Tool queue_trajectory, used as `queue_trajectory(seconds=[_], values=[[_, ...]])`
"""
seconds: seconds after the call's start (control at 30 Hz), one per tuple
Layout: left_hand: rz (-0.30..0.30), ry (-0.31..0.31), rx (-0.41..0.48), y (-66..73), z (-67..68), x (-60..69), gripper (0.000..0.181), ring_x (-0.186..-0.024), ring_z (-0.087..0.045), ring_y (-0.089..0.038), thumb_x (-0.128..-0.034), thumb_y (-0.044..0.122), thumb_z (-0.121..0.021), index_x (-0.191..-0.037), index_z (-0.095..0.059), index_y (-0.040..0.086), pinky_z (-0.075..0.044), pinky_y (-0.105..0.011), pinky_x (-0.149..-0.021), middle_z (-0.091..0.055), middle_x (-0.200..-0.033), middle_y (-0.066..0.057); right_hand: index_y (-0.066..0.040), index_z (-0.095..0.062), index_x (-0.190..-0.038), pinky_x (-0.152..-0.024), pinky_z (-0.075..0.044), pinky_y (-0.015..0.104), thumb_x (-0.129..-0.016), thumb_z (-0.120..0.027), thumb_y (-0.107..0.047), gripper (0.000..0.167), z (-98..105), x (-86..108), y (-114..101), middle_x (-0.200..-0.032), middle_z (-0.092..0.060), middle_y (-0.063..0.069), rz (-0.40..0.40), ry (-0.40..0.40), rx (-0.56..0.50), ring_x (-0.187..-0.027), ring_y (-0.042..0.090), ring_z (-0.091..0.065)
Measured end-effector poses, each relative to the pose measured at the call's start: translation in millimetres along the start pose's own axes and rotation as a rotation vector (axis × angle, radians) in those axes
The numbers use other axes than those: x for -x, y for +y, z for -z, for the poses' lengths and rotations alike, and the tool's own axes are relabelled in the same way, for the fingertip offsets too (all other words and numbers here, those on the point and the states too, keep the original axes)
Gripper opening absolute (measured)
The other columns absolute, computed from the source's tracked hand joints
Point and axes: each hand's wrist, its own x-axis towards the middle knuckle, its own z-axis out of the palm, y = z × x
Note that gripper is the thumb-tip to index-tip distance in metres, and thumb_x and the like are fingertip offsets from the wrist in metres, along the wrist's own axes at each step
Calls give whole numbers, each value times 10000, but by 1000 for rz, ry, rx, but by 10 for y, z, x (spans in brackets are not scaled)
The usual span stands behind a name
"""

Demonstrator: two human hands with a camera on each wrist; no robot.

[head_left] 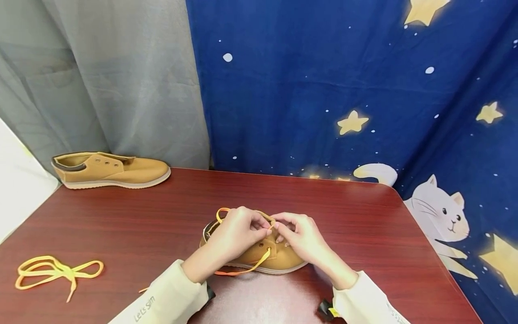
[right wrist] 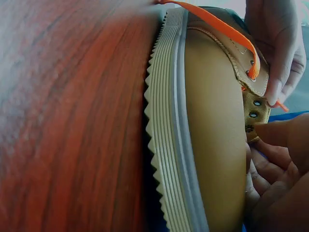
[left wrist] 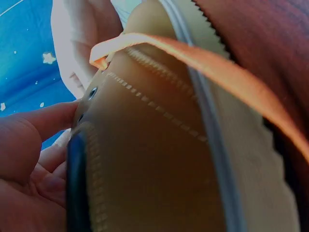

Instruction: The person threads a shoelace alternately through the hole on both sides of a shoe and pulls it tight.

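A tan shoe [head_left: 291,261] stands on the table with its toe to the right. An orange lace [head_left: 261,261] passes through an eyelet on its near flap and trails down past the sole. My left hand [head_left: 238,231] is over the opening, pinching the tip of the lace [right wrist: 282,105] between thumb and finger. Around the far eyelet flap [right wrist: 256,108], which has several eyelets, the thumb and fingers of my right hand [head_left: 303,236] close in a pinch. In the left wrist view, the shoe's side [left wrist: 149,145] hides part of both hands.
Another tan shoe [head_left: 141,171], with no lace visible in it, stands at the table's back left. A looped yellow-orange lace [head_left: 60,272] lies at the front left. Behind the reddish-brown table [head_left: 364,216] hang a grey curtain [head_left: 133,81] and a blue starry one [head_left: 291,90].
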Motion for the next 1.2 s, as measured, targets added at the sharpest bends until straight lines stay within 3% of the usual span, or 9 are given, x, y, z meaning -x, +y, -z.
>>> queue_trajectory(seconds=[0.23, 0.5, 0.63, 0.9, 1.07, 1.2], values=[[69, 88, -50, -51, -82, -16, 111, -591, -596, 1, -763, 24, -736, -707, -764, 115, -487, -169, -552, -722, -656, 26, -38, -699, -1214, -560, -579, 259, -1032, -574, -185, 265, -2, -39, 26, -695, -694, 127, -36, -38, -107, -595, 77, -628], [111, 107, -64, -73, -147, -40, 158, -559, -542, -14, -751, 13, -726, -653, -757, 132, -443, -183, -527, -680, -598, 65, -28, -692, -1222, -570, -580, 250, -1030, -578, -188, 275, 3, -39, 30, -706, -690, 137, -47, -47, -122, -607, 85, -621], [142, 129, -65, -72, -160, -37, 222, -506, -451, -29, -745, 17, -709, -572, -703, 155, -364, -184, -491, -556, -512, 106, -25, -691, -1228, -576, -582, 253, -1030, -582, -198, 285, 3, -37, 37, -727, -698, 143, -43, -53, -129, -613, 82, -624], [142, 138, -54, -71, -173, -61, 281, -452, -373, -30, -796, 22, -676, -538, -681, 134, -282, -177, -445, -469, -472, 122, 8, -703, -1204, -595, -586, 269, -1012, -603, -165, 277, 32, -54, 75, -898, -743, 198, -38, -79, -168, -617, 79, -634], [142, 146, -60, -63, -184, -57, 359, -434, -308, -34, -795, 28, -675, -476, -590, 167, -225, -189, -441, -353, -448, 134, 65, -701, -1110, -583, -571, 246, -1038, -560, -204, 312, 36, -85, 60, -725, -682, 130, -101, -66, -252, -581, 77, -616], [141, 158, -70, -66, -194, -53, 390, -435, -275, -41, -802, 34, -687, -463, -554, 172, -201, -195, -443, -310, -451, 128, 40, -721, -1016, -528, -538, 219, -1018, -600, -252, 316, 19, -164, 59, -616, -617, 20, -149, -55, -257, -518, 68, -587]])
